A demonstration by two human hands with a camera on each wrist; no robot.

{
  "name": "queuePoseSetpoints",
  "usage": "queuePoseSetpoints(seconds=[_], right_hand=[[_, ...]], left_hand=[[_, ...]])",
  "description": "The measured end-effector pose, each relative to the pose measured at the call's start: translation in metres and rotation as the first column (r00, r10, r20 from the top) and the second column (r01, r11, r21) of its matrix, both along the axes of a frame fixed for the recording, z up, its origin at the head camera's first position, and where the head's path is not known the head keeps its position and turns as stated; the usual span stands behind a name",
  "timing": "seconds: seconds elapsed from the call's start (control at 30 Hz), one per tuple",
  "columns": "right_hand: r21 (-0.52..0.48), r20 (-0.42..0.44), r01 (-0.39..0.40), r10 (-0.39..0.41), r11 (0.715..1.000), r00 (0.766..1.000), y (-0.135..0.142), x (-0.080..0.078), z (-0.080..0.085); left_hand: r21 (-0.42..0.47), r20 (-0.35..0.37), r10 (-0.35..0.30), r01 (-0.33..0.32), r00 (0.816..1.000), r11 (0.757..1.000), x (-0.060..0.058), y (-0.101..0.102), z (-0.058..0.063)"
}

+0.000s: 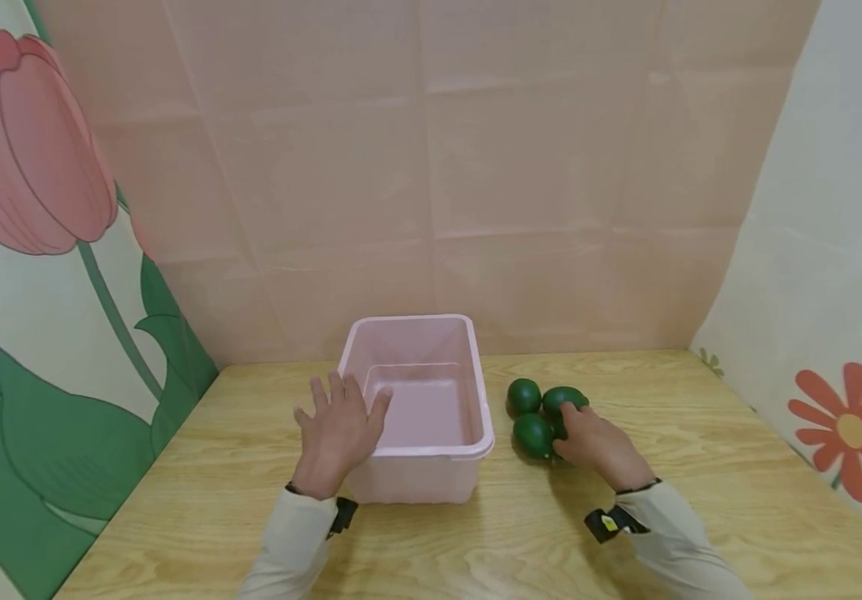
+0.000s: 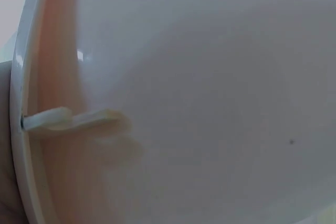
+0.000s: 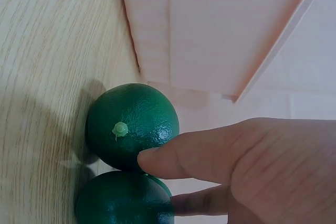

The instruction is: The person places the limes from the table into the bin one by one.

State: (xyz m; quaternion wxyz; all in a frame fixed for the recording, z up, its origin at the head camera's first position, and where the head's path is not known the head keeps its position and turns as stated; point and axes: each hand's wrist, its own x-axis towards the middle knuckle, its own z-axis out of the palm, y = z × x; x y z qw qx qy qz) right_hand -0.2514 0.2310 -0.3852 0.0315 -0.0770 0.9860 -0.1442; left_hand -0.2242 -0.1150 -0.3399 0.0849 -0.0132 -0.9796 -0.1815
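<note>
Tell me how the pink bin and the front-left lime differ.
Size: the pink bin is far larger than the front-left lime.
Colour: the bin is pale pink, the lime dark green.
Shape: the bin is a hollow, open-topped box with a rim, while the lime is rounded, with a pale stem button.
Shared: both rest on the wood-grain tabletop.

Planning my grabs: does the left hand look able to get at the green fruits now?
Probably not directly: the pink bin stands between the left hand and the green fruits, where the right hand is.
</note>
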Motion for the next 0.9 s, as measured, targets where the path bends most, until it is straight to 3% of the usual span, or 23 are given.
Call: queuePoseSetpoints(seconds=[0.9], right_hand=[[-0.063,-0.094,0.001,-0.007,0.998,0.996,0.006,-0.005,-0.013]], left_hand=[[0.021,0.005,0.006,-0.006,1.0,1.0,-0.017,0.003,-0.001]])
